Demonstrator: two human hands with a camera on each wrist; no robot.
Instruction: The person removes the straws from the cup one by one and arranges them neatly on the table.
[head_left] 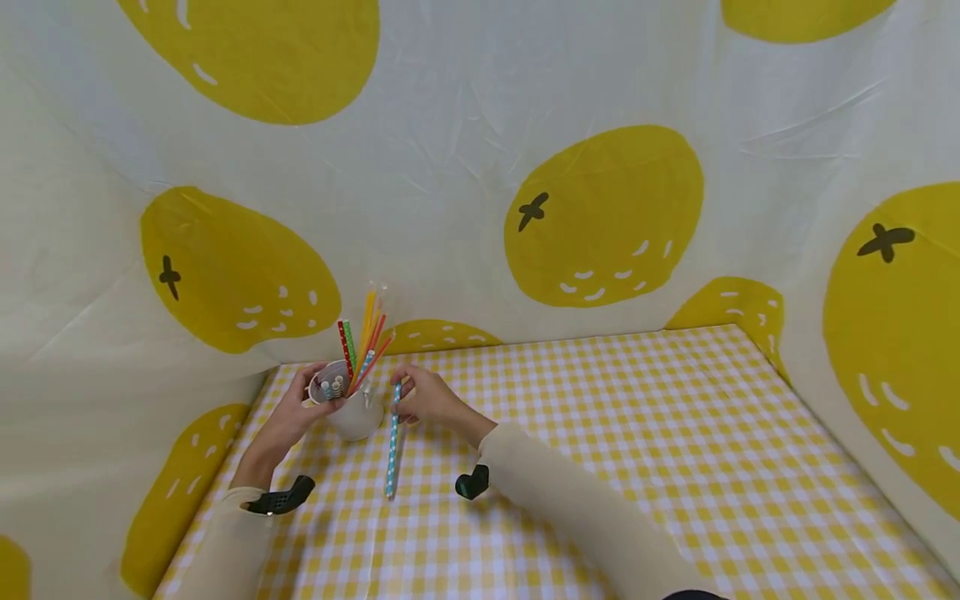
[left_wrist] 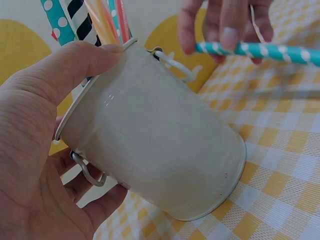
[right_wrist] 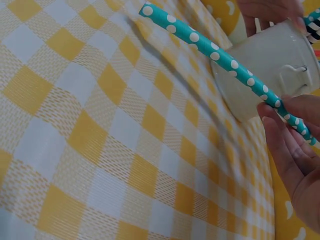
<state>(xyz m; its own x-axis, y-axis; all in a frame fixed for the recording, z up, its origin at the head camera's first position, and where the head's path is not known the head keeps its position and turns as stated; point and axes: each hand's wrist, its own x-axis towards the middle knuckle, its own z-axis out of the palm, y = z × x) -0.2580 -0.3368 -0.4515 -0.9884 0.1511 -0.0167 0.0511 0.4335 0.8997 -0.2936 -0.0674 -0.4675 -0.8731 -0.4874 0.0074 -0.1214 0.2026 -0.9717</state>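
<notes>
Near the far left of the table, my left hand (head_left: pixel 294 414) grips the rim of a white metal bucket (left_wrist: pixel 160 130), thumb on the near side and fingers around the other. The bucket leans toward that hand; small wire loops sit on its sides. Several straws (head_left: pixel 369 325) stick out of it: yellow, orange-red, red dotted, green and, in the left wrist view, a black-striped one. Just right of the bucket, my right hand (head_left: pixel 429 398) pinches a teal paper straw with white dots (right_wrist: pixel 220 56) near one end. The straw's other end points toward me, apart from the bucket.
A yellow-and-white checked cloth (head_left: pixel 600 433) covers the table. Behind and to the left hangs a pale curtain (head_left: pixel 442 208) with large yellow fruit prints, close behind the bucket. Dark straps with devices (head_left: pixel 281 500) sit on both wrists.
</notes>
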